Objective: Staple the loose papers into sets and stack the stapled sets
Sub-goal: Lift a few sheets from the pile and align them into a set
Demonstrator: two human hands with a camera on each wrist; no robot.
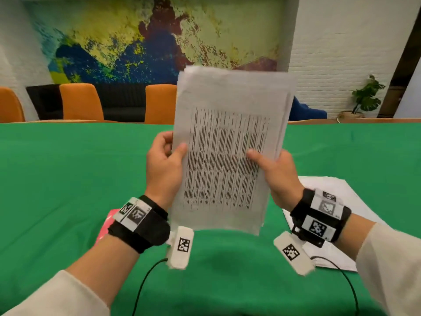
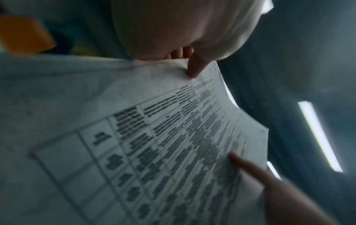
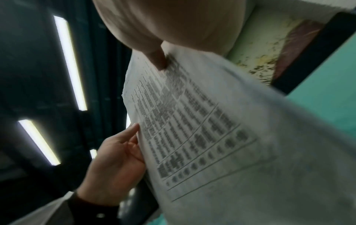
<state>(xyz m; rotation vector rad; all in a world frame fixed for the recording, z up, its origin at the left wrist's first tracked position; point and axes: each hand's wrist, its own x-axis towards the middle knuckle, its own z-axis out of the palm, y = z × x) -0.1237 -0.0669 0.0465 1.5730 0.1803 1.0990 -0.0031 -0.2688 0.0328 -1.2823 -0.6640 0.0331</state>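
Note:
A sheaf of printed papers (image 1: 225, 151) with a table of dark text stands upright in the air above the green table (image 1: 68, 179). My left hand (image 1: 164, 165) grips its left edge, thumb on the front sheet and fingers behind. My right hand (image 1: 278, 172) grips the right edge the same way. The left wrist view shows the sheaf (image 2: 154, 144) with my left thumb pressed on it. In the right wrist view the papers (image 3: 202, 129) are pinched under my right thumb. The top edges of the sheets are uneven.
More white papers (image 1: 337, 220) lie flat on the table at the right, under my right wrist. A pink object (image 1: 107, 224) peeks out from under my left wrist. Orange chairs (image 1: 79, 101) line the far edge. Black cables (image 1: 145, 281) trail over the near cloth.

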